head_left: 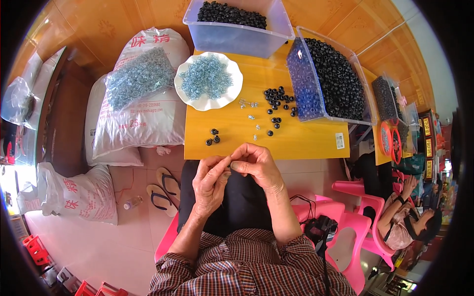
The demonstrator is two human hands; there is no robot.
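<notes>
Head view: left hand (210, 185) and right hand (257, 168) meet at the middle of the frame, in front of the yellow counter (301, 143). Thumbs and fingertips overlap there, with a dark speck by the right thumb too small to name, so I cannot tell whether either grip is closed on something. Nearest them, three black beads (216, 139) sit near the counter's front edge, left of center. More loose black beads (274, 102) lie right of center, beside tiny clear bits (251, 117) whose shape is hard to make out. A white wavy plate (238, 81) of clear beads (206, 76) stands at upper center, left of a tub (237, 42) of black beads that the top edge cuts off. A second tub (303, 84) at upper right is full; its depths are hidden. At far right, a seated person (397, 222) is bent by the lens and partly covered by a pink chair (353, 232)
</notes>
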